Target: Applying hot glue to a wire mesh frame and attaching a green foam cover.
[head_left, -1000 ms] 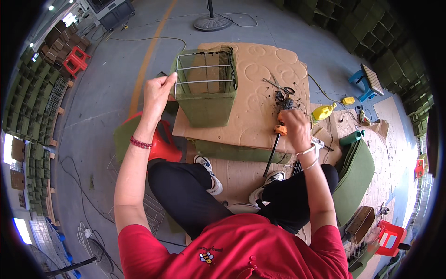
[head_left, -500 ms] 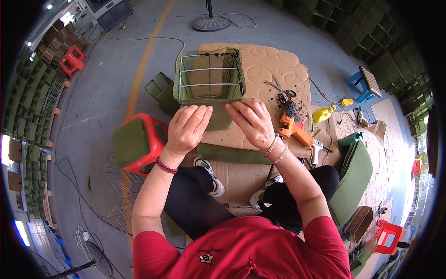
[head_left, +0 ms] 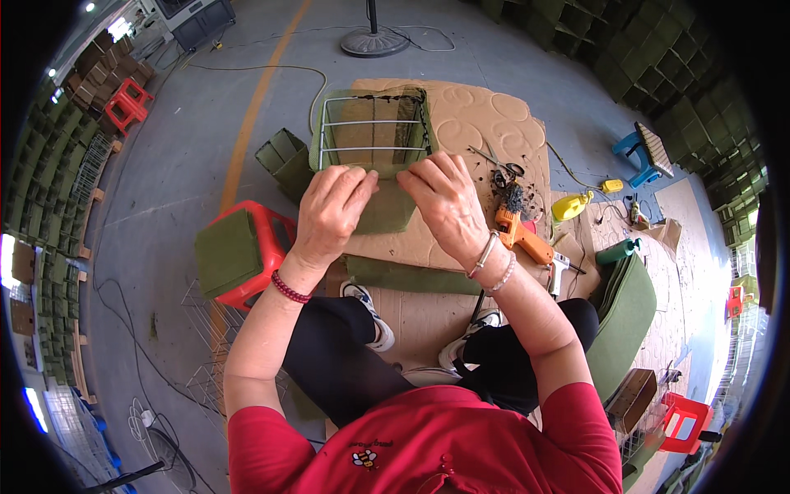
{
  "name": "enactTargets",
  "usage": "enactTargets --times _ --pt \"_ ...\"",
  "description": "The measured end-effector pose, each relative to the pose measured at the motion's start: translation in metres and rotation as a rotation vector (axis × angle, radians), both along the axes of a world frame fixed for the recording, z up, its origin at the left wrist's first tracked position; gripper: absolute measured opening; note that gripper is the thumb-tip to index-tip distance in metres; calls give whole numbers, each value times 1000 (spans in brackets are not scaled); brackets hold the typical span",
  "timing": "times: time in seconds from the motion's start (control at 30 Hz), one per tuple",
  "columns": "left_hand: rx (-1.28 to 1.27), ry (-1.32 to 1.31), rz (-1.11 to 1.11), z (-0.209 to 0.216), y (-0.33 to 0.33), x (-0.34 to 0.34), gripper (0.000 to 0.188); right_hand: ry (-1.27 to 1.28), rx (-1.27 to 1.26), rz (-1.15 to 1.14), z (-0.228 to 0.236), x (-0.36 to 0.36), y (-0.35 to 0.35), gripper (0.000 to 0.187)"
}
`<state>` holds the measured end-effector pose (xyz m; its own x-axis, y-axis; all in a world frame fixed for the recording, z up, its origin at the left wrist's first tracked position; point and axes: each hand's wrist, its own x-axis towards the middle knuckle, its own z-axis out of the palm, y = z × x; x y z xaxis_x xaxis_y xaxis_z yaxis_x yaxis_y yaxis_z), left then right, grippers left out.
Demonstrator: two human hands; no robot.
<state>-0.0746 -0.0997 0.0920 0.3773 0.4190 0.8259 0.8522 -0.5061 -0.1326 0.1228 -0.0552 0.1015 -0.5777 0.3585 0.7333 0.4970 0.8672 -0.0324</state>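
Observation:
A basket of thin green fabric over a light metal wire frame rests before me, with dark glue-like patches along its far and right rim. At its near side, my left hand and my right hand pinch the edge of the green fabric, a short gap between them. The fingertips of both hands are pressed together, and the fabric hangs down between the wrists. Exactly how the edge lies under the fingers is hidden.
Cardboard covers the work surface. To the right lie scissors, an orange glue gun, a white glue gun, a yellow bottle and a green bottle. At left, a red stool bears green panels.
Both hands have moved slightly farther from me, up to the basket's near rim. They still pinch the fabric, which shows more between them.

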Motion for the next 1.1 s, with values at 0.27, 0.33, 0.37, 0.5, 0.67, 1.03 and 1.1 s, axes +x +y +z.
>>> enactTargets --times 0.27,0.33,0.37,0.5,0.67,1.03,1.1 --pt "-459 19 -173 32 14 -24 22 -289 -288 124 22 -11 26 11" --pt "-629 38 -192 43 20 -30 24 -292 -225 160 31 -15 31 12" --pt "-602 42 -208 46 18 -33 24 -329 -215 168 35 -16 31 13" --pt "-409 -107 -144 49 0 -34 30 279 -53 82 32 17 8 23" --pt "-20 -59 -95 27 -23 -9 33 304 -91 30 -11 46 -10 27" --pt "-71 -155 28 -4 -10 -11 28 178 -182 275 -27 27 29 35" --pt "-55 -139 42 -7 -9 -14 28 154 -200 300 -22 26 36 32"
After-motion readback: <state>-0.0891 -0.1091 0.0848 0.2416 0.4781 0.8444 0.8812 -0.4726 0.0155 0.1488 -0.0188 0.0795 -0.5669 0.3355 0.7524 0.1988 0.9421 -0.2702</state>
